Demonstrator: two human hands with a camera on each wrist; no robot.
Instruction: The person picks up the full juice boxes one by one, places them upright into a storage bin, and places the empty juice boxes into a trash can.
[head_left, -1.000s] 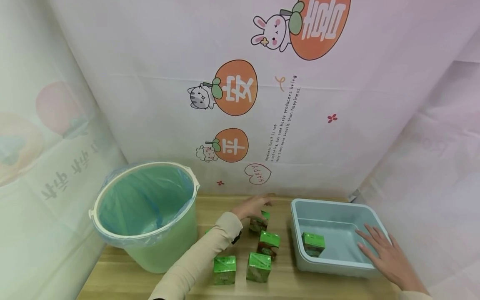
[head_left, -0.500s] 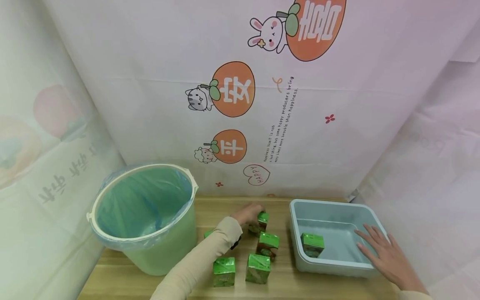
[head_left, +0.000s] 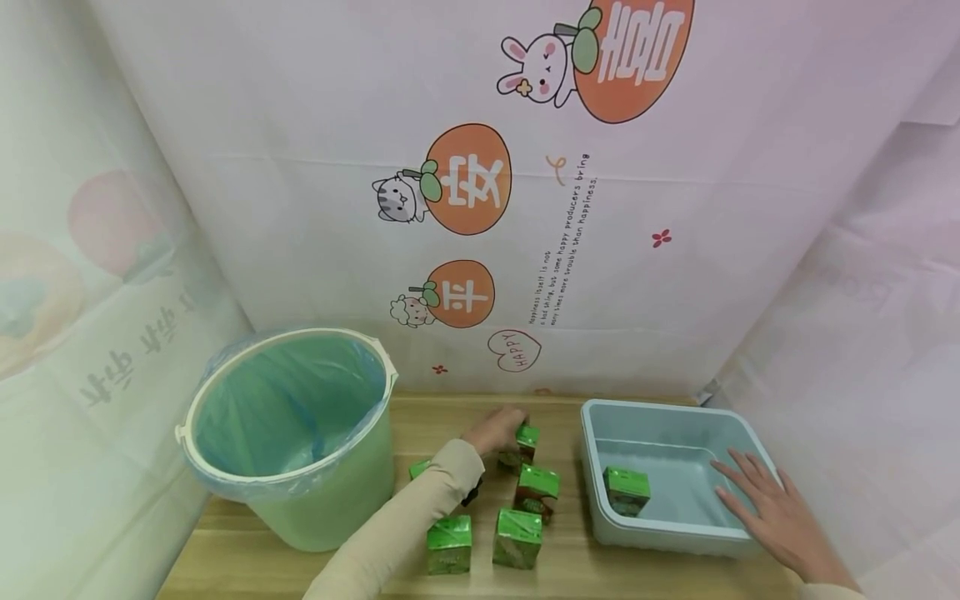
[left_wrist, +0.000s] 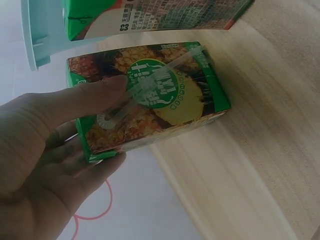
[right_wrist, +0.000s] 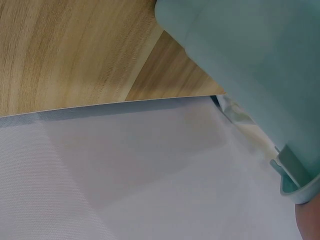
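Observation:
My left hand (head_left: 497, 429) holds the farthest juice box (head_left: 528, 440) on the table. In the left wrist view the thumb (left_wrist: 95, 97) lies across the front of that pineapple juice box (left_wrist: 187, 107), with fingers behind it. A clear wrapped straw is fixed to its face. A second juice box (left_wrist: 165, 17) stands close by. My right hand (head_left: 776, 512) rests over the right side of the light blue tub (head_left: 678, 525), its fingers spread and fairly straight. Inside the tub sits one juice box (head_left: 627, 492). Only a bit of skin (right_wrist: 308, 220) shows at the tub's rim in the right wrist view.
Other green-topped juice boxes stand nearer: one (head_left: 536, 492), another (head_left: 517, 537), and one (head_left: 449, 543) beside my sleeve. A further box (head_left: 418, 468) is partly hidden by the sleeve. A green bucket (head_left: 337, 492) with a clear liner stands left. A printed cloth (head_left: 600, 350) hangs behind.
My left hand has come down from above the farthest juice box and now grips it, its fingers drawn in. My right hand stays at the tub.

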